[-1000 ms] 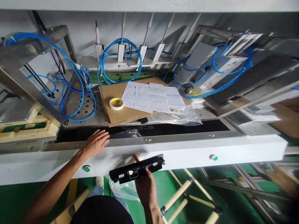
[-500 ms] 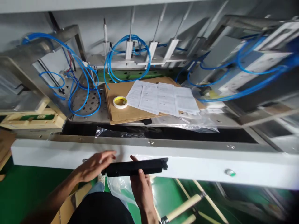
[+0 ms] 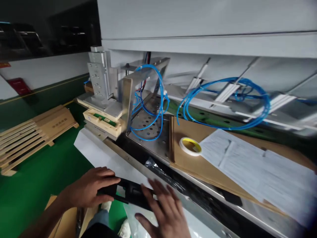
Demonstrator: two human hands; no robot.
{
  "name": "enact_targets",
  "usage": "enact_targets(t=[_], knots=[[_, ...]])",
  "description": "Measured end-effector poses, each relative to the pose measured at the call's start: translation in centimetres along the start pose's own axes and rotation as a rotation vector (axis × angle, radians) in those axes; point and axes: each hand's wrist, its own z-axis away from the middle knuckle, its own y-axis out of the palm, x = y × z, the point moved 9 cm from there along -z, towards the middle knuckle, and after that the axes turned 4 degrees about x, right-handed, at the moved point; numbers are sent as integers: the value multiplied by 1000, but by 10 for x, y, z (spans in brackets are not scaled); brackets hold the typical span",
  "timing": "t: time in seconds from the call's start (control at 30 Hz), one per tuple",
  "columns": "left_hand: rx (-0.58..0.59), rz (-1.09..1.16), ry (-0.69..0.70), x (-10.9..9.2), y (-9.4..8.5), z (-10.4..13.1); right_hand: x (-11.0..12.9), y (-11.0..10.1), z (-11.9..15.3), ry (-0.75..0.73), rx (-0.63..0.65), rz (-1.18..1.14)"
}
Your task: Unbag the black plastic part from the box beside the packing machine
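A long black plastic part point(image 3: 132, 192) with a cut-out near its left end is held over the front edge of the machine bench. My left hand point(image 3: 92, 186) grips that left end between thumb and fingers. Over the right end, my right hand point(image 3: 164, 208) has its fingers spread, slightly blurred; whether the fingertips touch the part I cannot make out. Below the hands hangs a clear plastic bag point(image 3: 138, 215).
On the bench lie cardboard sheets point(image 3: 178, 158), a roll of tape point(image 3: 190, 146) and printed papers point(image 3: 237, 158). Blue air hoses point(image 3: 184, 112) loop behind them. A metal frame point(image 3: 127, 102) and a cream fixture point(image 3: 102, 122) stand left. A wooden pallet point(image 3: 22, 138) rests on the green floor.
The view has swung left. My left hand has closed on the part's left end. My right hand has let go of its middle and spread over the right end.
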Motion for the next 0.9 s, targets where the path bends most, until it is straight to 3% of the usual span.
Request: enact_targets(t=[0.07,0.13,0.27,0.37,0.43,0.53,0.6,0.67,0.77,0.9], knots=[[-85,-66,15,14,-11,11,17,29,-36,-147,113,48],[-223,-113,-21,38,-25,21,20,56,-68,-176,144,80],[-644,-108,-383,117,-55,57,15,96,-137,-121,81,178],[-817,-36,-572,161,-47,85,7,123,-199,-33,50,234],[-775,17,-554,174,-23,88,0,142,-242,23,57,254],[-643,54,-439,173,23,79,-18,170,-296,94,58,209],[-577,65,-356,169,49,72,-36,185,-322,168,38,54],[-551,88,-296,168,62,65,-57,198,-338,263,7,-175],[-535,133,-248,177,59,57,-79,210,-353,366,-36,-384],[-532,193,-272,202,28,50,-92,213,-360,447,-85,-472]])
